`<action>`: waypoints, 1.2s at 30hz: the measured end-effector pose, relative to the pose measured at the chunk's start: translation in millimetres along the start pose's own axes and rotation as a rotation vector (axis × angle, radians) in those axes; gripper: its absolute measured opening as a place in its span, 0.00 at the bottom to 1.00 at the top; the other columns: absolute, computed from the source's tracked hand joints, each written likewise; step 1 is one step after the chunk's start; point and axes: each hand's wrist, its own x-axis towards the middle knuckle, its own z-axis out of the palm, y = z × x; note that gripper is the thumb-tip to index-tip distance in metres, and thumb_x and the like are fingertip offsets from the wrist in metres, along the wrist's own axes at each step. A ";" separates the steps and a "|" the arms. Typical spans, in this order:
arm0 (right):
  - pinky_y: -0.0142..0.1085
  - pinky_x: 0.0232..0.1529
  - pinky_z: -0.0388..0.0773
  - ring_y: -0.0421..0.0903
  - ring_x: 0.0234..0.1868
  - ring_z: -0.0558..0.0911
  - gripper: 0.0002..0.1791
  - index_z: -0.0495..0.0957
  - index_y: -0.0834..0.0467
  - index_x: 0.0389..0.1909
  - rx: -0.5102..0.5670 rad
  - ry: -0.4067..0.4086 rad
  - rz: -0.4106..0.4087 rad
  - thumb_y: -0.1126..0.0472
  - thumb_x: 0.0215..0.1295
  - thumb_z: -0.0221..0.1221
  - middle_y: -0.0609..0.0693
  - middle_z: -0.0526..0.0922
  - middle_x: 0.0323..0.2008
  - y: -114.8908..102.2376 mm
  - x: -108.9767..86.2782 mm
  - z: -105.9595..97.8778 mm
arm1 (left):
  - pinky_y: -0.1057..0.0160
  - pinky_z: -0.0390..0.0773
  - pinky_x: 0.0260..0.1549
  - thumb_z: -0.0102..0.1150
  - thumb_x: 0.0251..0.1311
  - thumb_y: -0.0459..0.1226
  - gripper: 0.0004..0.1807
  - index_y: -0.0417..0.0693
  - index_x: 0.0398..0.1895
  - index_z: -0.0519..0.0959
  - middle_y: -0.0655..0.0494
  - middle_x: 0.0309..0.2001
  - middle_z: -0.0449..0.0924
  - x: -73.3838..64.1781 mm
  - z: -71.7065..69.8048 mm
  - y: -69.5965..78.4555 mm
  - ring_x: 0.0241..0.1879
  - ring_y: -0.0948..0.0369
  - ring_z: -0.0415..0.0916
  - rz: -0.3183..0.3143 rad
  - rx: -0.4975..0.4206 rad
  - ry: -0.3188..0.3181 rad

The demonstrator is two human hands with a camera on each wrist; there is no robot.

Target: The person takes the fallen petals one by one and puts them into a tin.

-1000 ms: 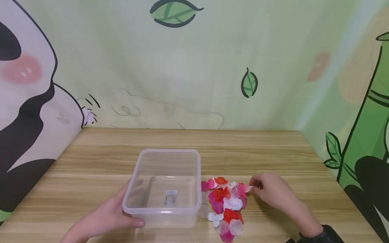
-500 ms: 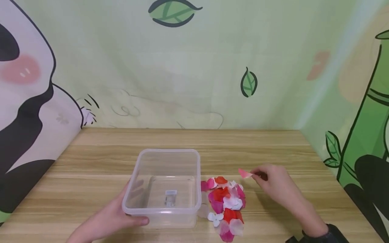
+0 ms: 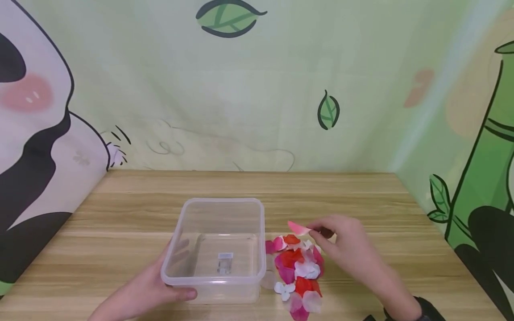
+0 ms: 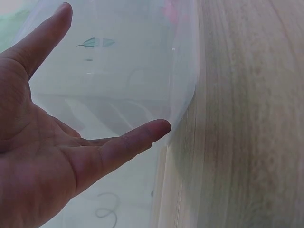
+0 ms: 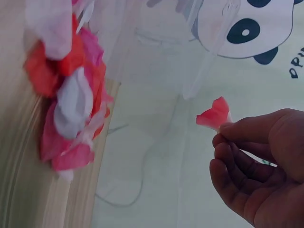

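Note:
A clear plastic container [image 3: 218, 280] without a lid stands on the wooden table. My left hand [image 3: 146, 290] braces its left side, thumb along the front wall and fingers behind the left wall. In the left wrist view the fingers [image 4: 128, 145] spread nearly straight against the plastic. Between thumb and forefinger, my right hand [image 3: 345, 236] pinches a pink artificial petal [image 3: 298, 228] by its pale end. That petal is held up above a heap of red, pink and white petals [image 3: 307, 269] beside the container. The right wrist view shows the pinched petal [image 5: 216, 113] well apart from the heap.
A small pale label [image 3: 225, 263] shows at the container's bottom. One white four-petalled flower [image 3: 284, 290] lies at the heap's left edge. Behind the table [image 3: 140, 200] hangs a green backdrop [image 3: 261, 89] printed with leaves, a panda and bamboo.
My right hand has lifted the pink petal off the heap's right edge and carried it left, above the heap's far end. The left hand has stayed at the container, its thumb shifting slightly right.

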 end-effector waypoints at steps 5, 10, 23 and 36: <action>0.31 0.33 0.81 0.34 0.32 0.80 0.13 0.90 0.54 0.40 0.023 0.058 -0.081 0.70 0.55 0.75 0.39 0.87 0.35 -15.8 2.4 7.6 | 0.64 0.76 0.51 0.78 0.55 0.34 0.68 0.55 0.84 0.33 0.22 0.74 0.49 -0.4 0.6 -0.3 0.60 0.35 0.70 -0.017 -0.003 0.001; 0.30 0.32 0.80 0.34 0.32 0.80 0.13 0.90 0.54 0.41 0.069 0.071 -0.129 0.70 0.56 0.75 0.39 0.87 0.36 -29.7 6.6 13.8 | 0.64 0.76 0.52 0.78 0.54 0.35 0.68 0.49 0.84 0.33 0.21 0.73 0.51 -1.3 0.3 0.3 0.60 0.35 0.70 -0.018 0.015 0.011; 0.27 0.38 0.81 0.37 0.35 0.82 0.12 0.88 0.60 0.44 0.263 -0.009 -0.254 0.73 0.60 0.71 0.46 0.86 0.38 -52.7 11.4 38.3 | 0.66 0.77 0.50 0.77 0.56 0.34 0.66 0.52 0.84 0.34 0.26 0.75 0.50 -1.5 -0.2 0.9 0.58 0.38 0.72 -0.048 -0.038 -0.015; 0.25 0.37 0.80 0.36 0.34 0.81 0.12 0.86 0.63 0.46 0.225 -0.006 -0.282 0.72 0.61 0.71 0.46 0.84 0.36 -55.5 9.6 48.1 | 0.66 0.76 0.51 0.78 0.55 0.36 0.66 0.51 0.84 0.35 0.25 0.74 0.52 -3.0 1.2 0.7 0.58 0.39 0.72 -0.054 0.004 0.010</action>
